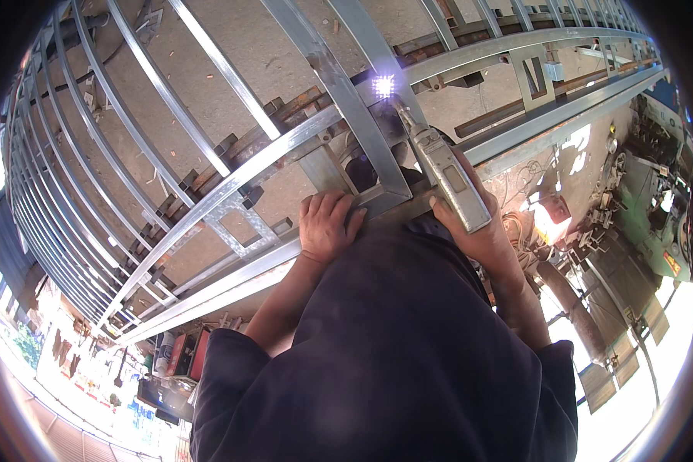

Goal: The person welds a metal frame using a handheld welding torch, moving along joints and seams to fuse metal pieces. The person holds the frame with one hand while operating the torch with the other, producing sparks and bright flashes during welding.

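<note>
My right hand (481, 231) grips a grey welding torch (446, 173) whose tip points up and left at a bright spark (383, 85) on a joint of the metal frame (231, 181). My left hand (327, 227) lies palm down on the frame's lower rail, fingers spread over a short vertical bar. The frame is a long grille of pale square tubing with many curved bars. Dark cloth of my own clothing fills the lower middle of the view and hides what lies beneath it.
The frame rests on rusty steel supports over a concrete floor (169, 108). At the right stand a green machine (658, 231), tools and scrap metal. Red boxes (189, 354) and clutter sit at the lower left.
</note>
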### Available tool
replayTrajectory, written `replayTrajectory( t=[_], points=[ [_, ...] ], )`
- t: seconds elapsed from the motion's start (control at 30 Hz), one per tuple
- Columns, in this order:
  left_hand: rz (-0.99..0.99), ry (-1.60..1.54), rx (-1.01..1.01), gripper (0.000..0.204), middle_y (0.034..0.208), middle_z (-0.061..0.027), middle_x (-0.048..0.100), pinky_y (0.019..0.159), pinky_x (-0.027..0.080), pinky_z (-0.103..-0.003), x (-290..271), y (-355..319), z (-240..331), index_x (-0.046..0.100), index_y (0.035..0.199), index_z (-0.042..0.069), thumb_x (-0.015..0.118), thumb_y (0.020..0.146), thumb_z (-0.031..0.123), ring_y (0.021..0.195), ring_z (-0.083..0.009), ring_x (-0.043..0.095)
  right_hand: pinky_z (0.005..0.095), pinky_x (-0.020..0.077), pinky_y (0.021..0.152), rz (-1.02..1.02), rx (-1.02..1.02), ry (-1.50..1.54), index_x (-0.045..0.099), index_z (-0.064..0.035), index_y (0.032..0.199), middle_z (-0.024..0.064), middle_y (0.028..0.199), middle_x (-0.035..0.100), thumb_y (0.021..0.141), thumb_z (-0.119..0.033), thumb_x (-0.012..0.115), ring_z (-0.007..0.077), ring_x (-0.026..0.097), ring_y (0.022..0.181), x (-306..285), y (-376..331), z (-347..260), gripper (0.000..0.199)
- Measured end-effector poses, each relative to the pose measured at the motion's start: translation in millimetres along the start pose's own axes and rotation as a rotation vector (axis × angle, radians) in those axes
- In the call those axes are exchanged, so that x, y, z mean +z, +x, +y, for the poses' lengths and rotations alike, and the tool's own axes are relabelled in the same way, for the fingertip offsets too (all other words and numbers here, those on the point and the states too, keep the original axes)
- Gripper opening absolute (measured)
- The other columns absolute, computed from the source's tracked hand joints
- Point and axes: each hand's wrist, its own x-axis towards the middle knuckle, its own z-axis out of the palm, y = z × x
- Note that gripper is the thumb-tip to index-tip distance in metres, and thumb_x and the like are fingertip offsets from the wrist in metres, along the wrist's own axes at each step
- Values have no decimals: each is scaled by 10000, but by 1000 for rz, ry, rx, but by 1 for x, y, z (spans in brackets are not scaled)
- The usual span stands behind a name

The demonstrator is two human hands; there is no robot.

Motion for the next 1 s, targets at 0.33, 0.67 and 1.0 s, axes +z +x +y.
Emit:
replayTrajectory(
  t=[0.33, 0.67, 1.0],
  points=[
    [15, 3, 11, 295, 1142, -30, 701, 983, 453, -445, 3, -1, -2, 751, 1106, 143, 807, 900, 348, 1085, -268, 653, 364, 571, 967, -2, -27, 49, 449, -18, 1614, 197, 1278, 743, 948, -36, 765, 247, 745, 1126, 1, -2, 3, 737],
    [18, -1, 9, 297, 1142, -28, 702, 994, 456, -446, 3, 0, -2, 753, 1103, 147, 816, 894, 349, 1093, -267, 657, 370, 570, 964, -4, -7, 11, 440, -38, 1624, 193, 1249, 749, 957, -49, 751, 253, 745, 1113, -1, -5, 4, 736],
    [1, -6, -3, 306, 1147, -30, 706, 1001, 458, -447, 4, -1, -2, 757, 1106, 144, 817, 896, 358, 1106, -267, 658, 366, 577, 946, 11, -51, -44, 428, -35, 1626, 206, 1201, 758, 958, -58, 747, 258, 766, 1109, -2, -8, 8, 740]
  ],
)
